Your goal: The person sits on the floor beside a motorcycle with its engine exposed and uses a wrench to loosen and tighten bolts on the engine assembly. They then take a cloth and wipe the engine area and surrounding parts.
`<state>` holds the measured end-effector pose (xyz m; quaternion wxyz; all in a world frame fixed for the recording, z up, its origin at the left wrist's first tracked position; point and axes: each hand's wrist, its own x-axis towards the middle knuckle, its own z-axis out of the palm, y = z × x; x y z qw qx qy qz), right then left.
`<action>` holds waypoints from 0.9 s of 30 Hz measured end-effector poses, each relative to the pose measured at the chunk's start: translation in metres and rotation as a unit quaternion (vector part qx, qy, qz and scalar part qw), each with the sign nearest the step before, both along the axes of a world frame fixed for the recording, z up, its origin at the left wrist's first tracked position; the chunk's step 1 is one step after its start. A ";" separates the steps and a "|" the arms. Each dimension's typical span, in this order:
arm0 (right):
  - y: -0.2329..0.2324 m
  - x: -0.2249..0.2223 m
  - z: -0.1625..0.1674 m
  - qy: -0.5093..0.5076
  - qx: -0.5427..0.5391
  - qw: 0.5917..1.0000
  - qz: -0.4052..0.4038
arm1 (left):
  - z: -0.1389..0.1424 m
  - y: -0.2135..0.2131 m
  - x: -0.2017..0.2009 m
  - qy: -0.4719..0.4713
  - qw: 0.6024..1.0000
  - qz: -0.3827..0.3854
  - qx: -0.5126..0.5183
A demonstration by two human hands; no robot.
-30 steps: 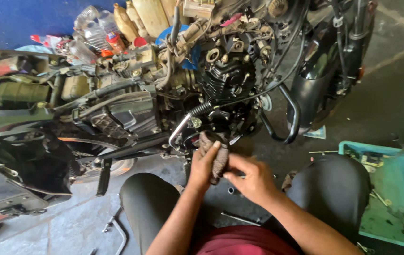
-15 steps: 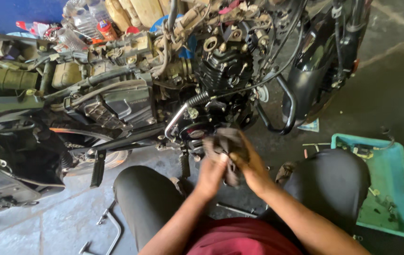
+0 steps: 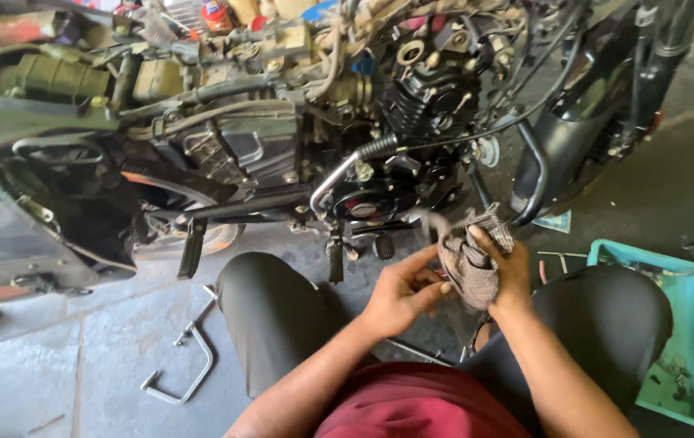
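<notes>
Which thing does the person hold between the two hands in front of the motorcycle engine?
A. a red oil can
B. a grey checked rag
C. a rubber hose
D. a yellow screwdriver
B: the right hand grips a crumpled grey checked rag, and the left hand touches its lower edge, just below the black engine.

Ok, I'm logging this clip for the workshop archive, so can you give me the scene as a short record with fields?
setting: floor beside a stripped motorcycle
posture: seated, knees apart, facing the engine
left hand: fingers on the rag
right hand: grip shut on the rag, bunched up
right side: teal tray holding small parts
left side: bent metal bar on the floor
behind the bike: bottles
</notes>
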<state>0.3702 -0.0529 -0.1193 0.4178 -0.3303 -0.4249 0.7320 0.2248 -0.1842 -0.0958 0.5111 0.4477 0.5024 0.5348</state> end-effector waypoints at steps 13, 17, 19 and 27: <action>0.005 -0.022 -0.017 -0.195 0.259 0.943 -0.079 | -0.024 -0.013 -0.043 0.041 0.998 -0.045 -0.007; -0.003 -0.065 -0.030 -0.121 0.130 0.983 -0.047 | -0.076 0.005 -0.053 0.028 0.991 0.115 0.068; -0.029 -0.069 -0.029 -0.036 0.085 0.991 0.099 | -0.102 0.012 -0.055 0.014 0.978 0.171 0.122; -0.023 -0.100 0.012 -0.280 0.428 0.859 -0.009 | -0.083 -0.004 -0.076 -0.244 0.920 0.265 -0.157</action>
